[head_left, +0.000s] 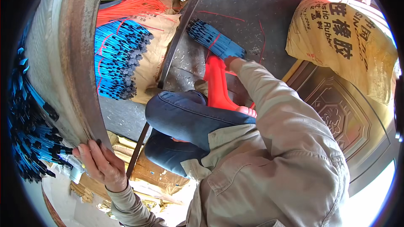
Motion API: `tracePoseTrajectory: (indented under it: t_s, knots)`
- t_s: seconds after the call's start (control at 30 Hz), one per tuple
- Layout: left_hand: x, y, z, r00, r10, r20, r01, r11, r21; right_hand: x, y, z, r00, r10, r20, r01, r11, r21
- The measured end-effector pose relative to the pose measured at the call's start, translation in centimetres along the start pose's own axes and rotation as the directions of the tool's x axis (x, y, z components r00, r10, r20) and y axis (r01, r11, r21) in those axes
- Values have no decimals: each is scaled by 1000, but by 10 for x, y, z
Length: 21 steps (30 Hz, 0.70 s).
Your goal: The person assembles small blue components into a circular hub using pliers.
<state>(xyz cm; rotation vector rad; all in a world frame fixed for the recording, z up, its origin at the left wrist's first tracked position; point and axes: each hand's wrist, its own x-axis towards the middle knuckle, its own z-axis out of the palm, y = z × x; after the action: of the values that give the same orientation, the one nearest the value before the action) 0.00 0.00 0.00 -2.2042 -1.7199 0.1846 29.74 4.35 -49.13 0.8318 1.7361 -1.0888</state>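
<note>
My right hand (234,62), partly hidden by its sleeve, is closed around the near end of a bundle of thin blue sticks (219,45) with black tips, tied with red string. The bundle lies slanted, just above a red plastic stool (217,80). My left hand (101,164) rests on the edge of a metal-rimmed table (80,59), fingers stretched out over it. Near its fingertips lies a loose heap of black-tipped blue sticks (31,138); whether the fingers touch any is unclear.
Large tied bundles of blue sticks (115,61) stand on brown paper (155,42) beyond the table. Orange-red strings (130,10) lie above them. A big tan sack (336,42) stands at right, near a patterned metal panel (345,113). A dark metal bar (181,29) crosses the floor.
</note>
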Motion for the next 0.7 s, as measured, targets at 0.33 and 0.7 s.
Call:
tracePoseTrajectory:
  t_s: [0.33,0.7]
  knots:
    - [21,3,-3,990,-59,131,78,986,-144,-34,4,60,967,-234,-102,234,972,-20]
    - [-47,63,-38,868,150,-474,-339,876,-343,-410,-181,-171,28,-621,-784,881,386,-274]
